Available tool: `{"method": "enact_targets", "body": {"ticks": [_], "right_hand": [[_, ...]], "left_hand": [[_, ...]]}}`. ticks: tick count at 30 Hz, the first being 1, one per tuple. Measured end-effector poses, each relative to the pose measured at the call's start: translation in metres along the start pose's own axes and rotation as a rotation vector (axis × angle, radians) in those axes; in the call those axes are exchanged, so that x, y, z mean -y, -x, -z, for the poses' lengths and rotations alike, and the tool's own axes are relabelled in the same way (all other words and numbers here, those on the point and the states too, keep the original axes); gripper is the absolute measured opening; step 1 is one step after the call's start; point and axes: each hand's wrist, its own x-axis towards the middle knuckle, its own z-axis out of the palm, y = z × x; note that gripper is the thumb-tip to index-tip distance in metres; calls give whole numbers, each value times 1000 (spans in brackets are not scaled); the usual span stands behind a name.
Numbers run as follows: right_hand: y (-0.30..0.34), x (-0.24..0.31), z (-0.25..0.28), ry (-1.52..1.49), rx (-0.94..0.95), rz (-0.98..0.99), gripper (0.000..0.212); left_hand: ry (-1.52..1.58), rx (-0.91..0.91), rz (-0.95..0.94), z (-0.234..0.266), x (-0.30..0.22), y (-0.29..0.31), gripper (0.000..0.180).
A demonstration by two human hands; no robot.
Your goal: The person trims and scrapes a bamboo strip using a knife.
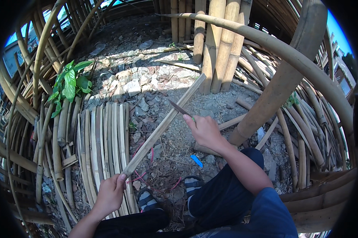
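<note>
A long split bamboo strip (157, 134) runs slantwise from near my left knee up toward the upright poles. My left hand (109, 193) is closed around its lower end, thumb on top. In my right hand (204, 131) is a knife (178, 106), its handle mostly hidden by my fingers. The dark blade points up and left and lies across the upper part of the strip; whether it touches the wood I cannot tell. Left of the strip, a row of pale split bamboo strips (104, 139) lies side by side on the ground.
Thick upright bamboo poles (222, 43) stand ahead. A heavy slanted pole (276, 87) rises at my right, with a curved pole (262, 36) arching overhead. Bamboo piles (312, 119) flank me. A leafy green plant (70, 82) grows at left. A blue scrap (196, 161) lies on stony ground.
</note>
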Motion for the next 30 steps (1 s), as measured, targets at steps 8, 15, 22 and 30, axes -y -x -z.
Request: {"method": "enact_targets", "body": {"ticks": [8,15,22,30], "right_hand": [[16,28,-8,-22,111,217,65],[6,4,-15,103,-22,250,66],[-24,-22,6,141,-29,16,68],[-66,-81,33,85,-124,-292,75]], "left_hand": [[-125,-121,-101,-4,-12,5,46],[-138,-122,-126,-4,-14,3,44],[-114,-148,-168,-5,0,3,46],[-143,-123,-147,-6,1,8,45]]}}
